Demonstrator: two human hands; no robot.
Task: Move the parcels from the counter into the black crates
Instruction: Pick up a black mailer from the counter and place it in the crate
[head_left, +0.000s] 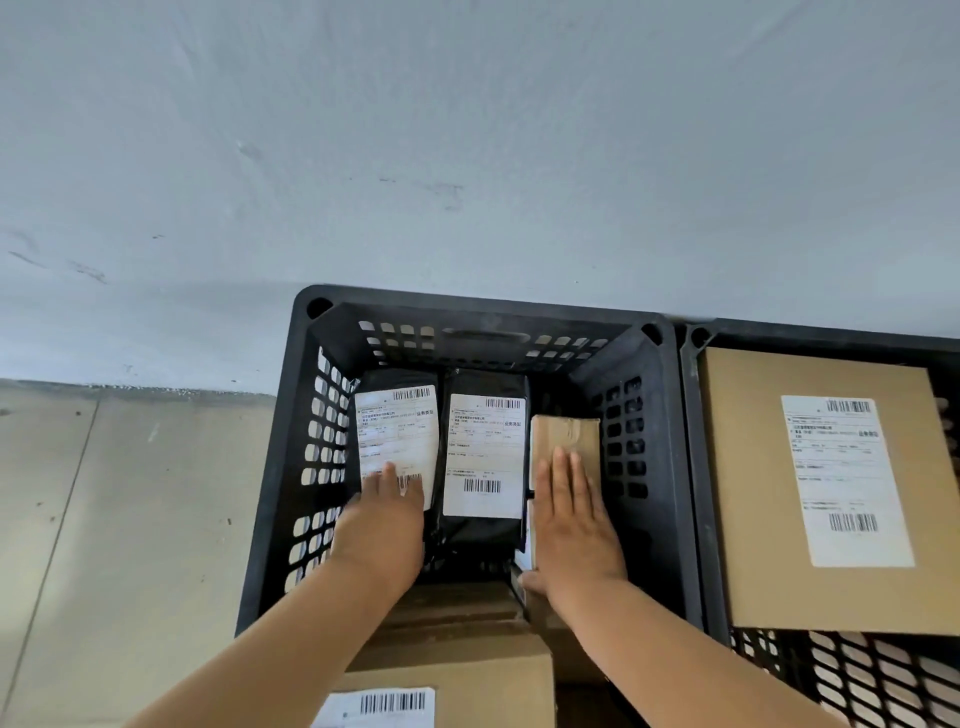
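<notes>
A black crate (306, 395) stands against the wall, with three parcels at its far end. My left hand (382, 530) lies flat with straight fingers on the left black bag parcel (397, 431) with a white label. A second black bag parcel (485, 452) sits beside it in the middle. My right hand (571, 519) presses flat on a small brown cardboard box (566, 434) at the crate's right side, thumb spread toward me. Nearer me in the crate lie larger brown boxes (467, 670), one with a barcode label.
A second black crate (696, 467) adjoins on the right, holding a large brown box (769, 519) with a white label. A grey wall rises behind both crates. Pale floor tiles (130, 519) lie to the left.
</notes>
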